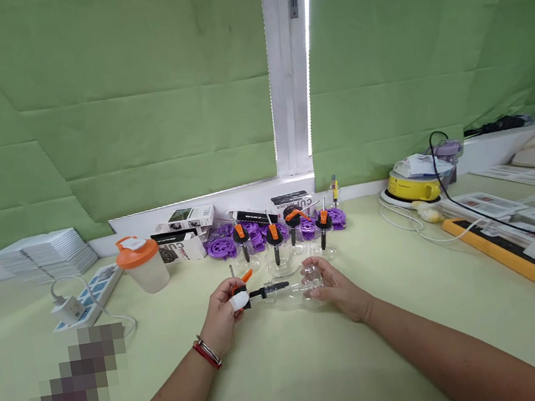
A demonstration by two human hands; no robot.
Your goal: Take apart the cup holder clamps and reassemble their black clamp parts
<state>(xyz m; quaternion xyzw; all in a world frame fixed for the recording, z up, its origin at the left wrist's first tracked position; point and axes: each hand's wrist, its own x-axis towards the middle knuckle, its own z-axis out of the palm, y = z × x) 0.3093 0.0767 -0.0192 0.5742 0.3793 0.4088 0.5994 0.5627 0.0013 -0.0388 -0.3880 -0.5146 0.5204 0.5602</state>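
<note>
The person's two forearms are reaching forward over a pale green table (pixel 295 384), and the hands are meeting near its middle. The left hand (pixel 223 314), wearing a red bracelet at the wrist and a white wrap on one finger, is closing its fingers around the black-and-orange pump head (pixel 241 291). The right hand (pixel 337 287) is cupping the clear bottle (pixel 295 289), which is lying on its side between the two hands, with the pump's dark tube running into its neck. Both hands are holding firmly, not spread wide.

Left of the grip, a blurred patch is covering the near table corner, and beyond it a white power strip (pixel 86 298) with a plugged charger is lying beside an orange-lidded shaker cup (pixel 142 263).

Just behind the hands, four more clear bottles with pump heads (pixel 283 238) are standing upright in a row, with purple plastic parts (pixel 253 236) and small printed boxes (pixel 186 229) behind them against the wall.

Right of the grip, an orange bar (pixel 512 258) is lying across the table near a yellow round device (pixel 413 186) and black cabling.

At the back, green blinds (pixel 107 104) are hanging over the window, and daylight is showing along the white frame (pixel 284 64).
</note>
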